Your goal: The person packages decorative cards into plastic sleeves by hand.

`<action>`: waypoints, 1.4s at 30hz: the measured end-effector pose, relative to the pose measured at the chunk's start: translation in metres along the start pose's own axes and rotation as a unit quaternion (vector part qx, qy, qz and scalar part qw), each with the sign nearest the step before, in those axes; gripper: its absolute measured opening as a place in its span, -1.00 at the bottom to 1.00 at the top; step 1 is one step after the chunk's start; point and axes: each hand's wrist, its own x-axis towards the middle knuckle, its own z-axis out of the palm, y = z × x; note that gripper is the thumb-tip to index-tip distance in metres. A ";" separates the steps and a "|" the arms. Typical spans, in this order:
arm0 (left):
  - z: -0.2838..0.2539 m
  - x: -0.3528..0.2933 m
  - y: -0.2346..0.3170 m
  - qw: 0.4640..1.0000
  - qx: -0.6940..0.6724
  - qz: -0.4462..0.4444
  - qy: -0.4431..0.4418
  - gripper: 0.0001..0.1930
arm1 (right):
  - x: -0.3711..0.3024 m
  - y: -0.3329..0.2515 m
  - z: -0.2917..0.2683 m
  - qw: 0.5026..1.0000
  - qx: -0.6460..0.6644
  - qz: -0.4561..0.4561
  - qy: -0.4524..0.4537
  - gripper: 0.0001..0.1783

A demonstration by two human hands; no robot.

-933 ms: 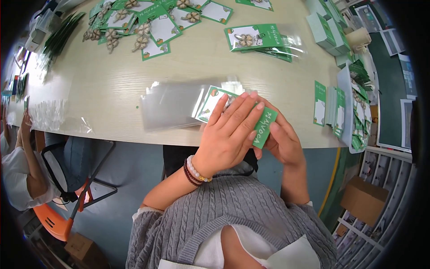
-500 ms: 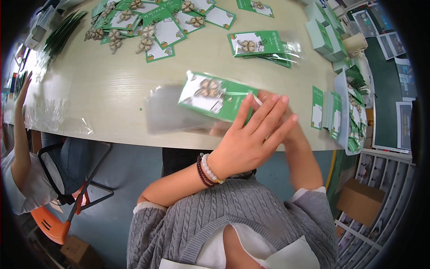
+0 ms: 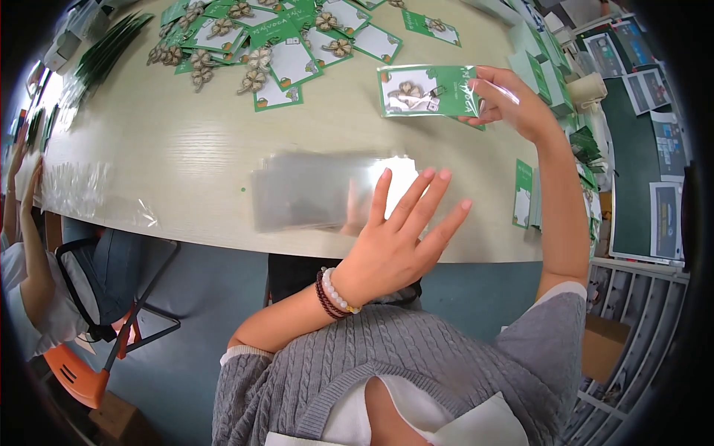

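My right hand (image 3: 509,100) grips the printed end of a green-and-white card (image 3: 454,82) in a clear plastic sleeve, with a beige flower-shaped charm (image 3: 407,91) on its white part. It holds this over the far right of the table, above other packed cards that are mostly hidden beneath. My left hand (image 3: 401,230), with beaded bracelets at the wrist, is open with fingers spread and holds nothing. It is over the near right end of a stack of clear plastic sleeves (image 3: 305,195); whether it touches them I cannot tell.
A pile of green cards (image 3: 294,63) with flower charms lies at the back. Green boxes (image 3: 554,85) line the right edge, with upright cards (image 3: 524,193) nearer me. At far left are more clear sleeves (image 3: 74,186) and another person's arms (image 3: 30,201) by an orange chair (image 3: 78,375).
My right hand has carried the sleeved card from above the clear sleeves to the far right, over the packed cards. My left hand has come off the card and stayed near the sleeve stack.
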 end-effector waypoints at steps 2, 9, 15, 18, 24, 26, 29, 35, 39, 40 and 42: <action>-0.004 0.000 -0.003 0.999 0.006 -0.026 -0.028 -0.44 | 0.019 0.009 -0.006 0.997 0.030 0.040 -0.057 -0.60; 0.001 -0.010 -0.024 0.994 0.064 -0.061 -0.070 -0.48 | 0.060 0.015 -0.065 0.993 -0.023 0.080 -0.079 -0.77; -0.006 -0.016 -0.028 0.990 0.057 -0.070 -0.112 -0.52 | 0.147 -0.028 -0.036 0.969 -0.224 -0.100 0.021 -0.73; -0.006 -0.012 -0.029 0.988 0.072 -0.050 -0.125 -0.52 | 0.205 -0.035 0.020 0.892 -0.158 -0.422 -0.016 -0.72; -0.008 -0.013 -0.033 0.986 0.094 -0.043 -0.134 -0.57 | 0.265 -0.084 0.099 0.876 -0.353 -0.307 0.118 -0.55; -0.010 -0.016 -0.036 0.983 0.104 -0.024 -0.151 -0.59 | 0.276 -0.114 0.105 0.918 -0.371 -0.141 0.011 -0.42; -0.012 -0.015 -0.034 0.987 0.073 -0.010 -0.145 -0.61 | 0.300 -0.097 0.090 0.879 -0.424 -0.204 0.081 -0.42; -0.013 -0.017 -0.038 0.989 0.039 0.018 -0.142 -0.65 | 0.275 -0.105 0.042 0.838 -0.490 -0.232 0.054 -0.61; -0.015 -0.014 -0.036 0.992 -0.071 -0.047 -0.095 -0.75 | 0.173 -0.126 0.016 0.967 -0.228 -0.100 -0.044 -0.76; -0.014 -0.016 -0.035 0.986 -0.117 -0.106 -0.057 -0.79 | 0.150 -0.124 0.009 0.978 -0.178 -0.097 -0.058 -0.79; -0.009 -0.013 -0.035 0.968 -0.178 -0.172 0.027 -0.86 | 0.108 -0.110 -0.002 0.989 -0.121 -0.072 -0.051 -0.75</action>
